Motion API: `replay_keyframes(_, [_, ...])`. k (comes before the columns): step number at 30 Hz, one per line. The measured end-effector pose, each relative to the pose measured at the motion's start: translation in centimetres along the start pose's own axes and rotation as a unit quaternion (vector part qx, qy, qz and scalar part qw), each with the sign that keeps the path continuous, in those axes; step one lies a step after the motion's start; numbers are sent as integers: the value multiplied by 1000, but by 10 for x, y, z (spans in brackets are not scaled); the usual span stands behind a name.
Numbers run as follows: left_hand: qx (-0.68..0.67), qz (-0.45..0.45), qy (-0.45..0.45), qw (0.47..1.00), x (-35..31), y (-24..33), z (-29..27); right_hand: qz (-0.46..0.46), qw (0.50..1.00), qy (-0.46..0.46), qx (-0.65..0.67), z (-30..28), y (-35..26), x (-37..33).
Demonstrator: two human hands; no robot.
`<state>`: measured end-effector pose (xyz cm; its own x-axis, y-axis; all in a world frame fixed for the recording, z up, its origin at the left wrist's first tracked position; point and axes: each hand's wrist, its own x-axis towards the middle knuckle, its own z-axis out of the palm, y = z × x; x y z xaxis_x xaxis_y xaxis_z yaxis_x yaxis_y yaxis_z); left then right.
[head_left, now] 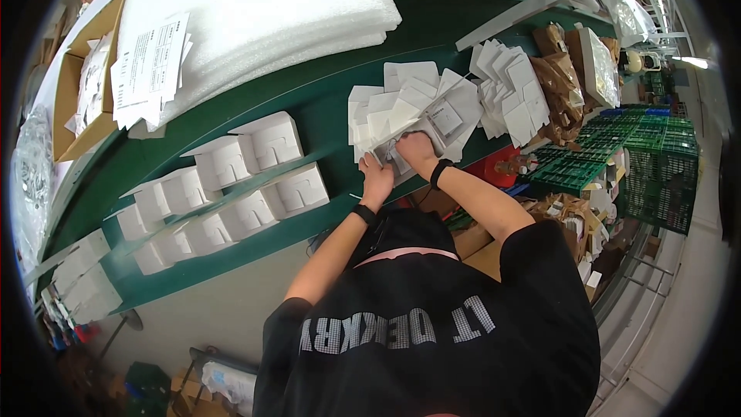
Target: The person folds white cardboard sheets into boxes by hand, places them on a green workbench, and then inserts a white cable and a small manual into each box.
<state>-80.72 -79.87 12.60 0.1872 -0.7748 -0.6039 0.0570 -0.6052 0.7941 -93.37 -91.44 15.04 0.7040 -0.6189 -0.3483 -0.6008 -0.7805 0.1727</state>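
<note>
A small white cardboard box (399,164), its top uncovered, stands at the table's near edge in front of my body. My left hand (377,181) grips its left end, fingers bent over the wall. Into the box reaches my right hand (417,151), with curled fingers pressing at the inner flap; the fingertips are partly hidden. Behind both hands lies a loose pile of flat white box blanks (401,96). Another fanned stack of white blanks (509,89) is to the right of it.
Two rows of open white boxes (255,212) run along the green table (324,100) on the left. White foam sheets (255,15) and a brown carton (116,85) are at the back left. Green crates (656,170) and brown paper bags (557,85) stand on the right.
</note>
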Motion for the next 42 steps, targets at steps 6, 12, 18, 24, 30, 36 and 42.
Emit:
replay_keyframes(6, [87,28,29,995,-2,-6,-1,16,999,21,25,-24,-22,-22])
replay_keyframes(12, [97,25,33,994,-2,-3,-6,7,998,-14,58,-72,-36,-81])
replay_keyframes(18, [109,14,39,993,-12,16,-5,9,1000,10,21,-35,-9,-51])
replay_keyframes(24, [114,-13,41,992,-7,19,-5,-114,976,52,-179,-30,7,-20])
replay_keyframes(30, [130,-3,29,991,-2,21,-6,-123,981,35,-147,-19,11,-15])
replay_keyframes(36, [145,2,26,989,-9,30,-2,-129,980,41,-147,-4,13,-13])
replay_keyframes(42, [153,-1,24,988,-8,32,0,-139,971,47,-191,-2,18,-14])
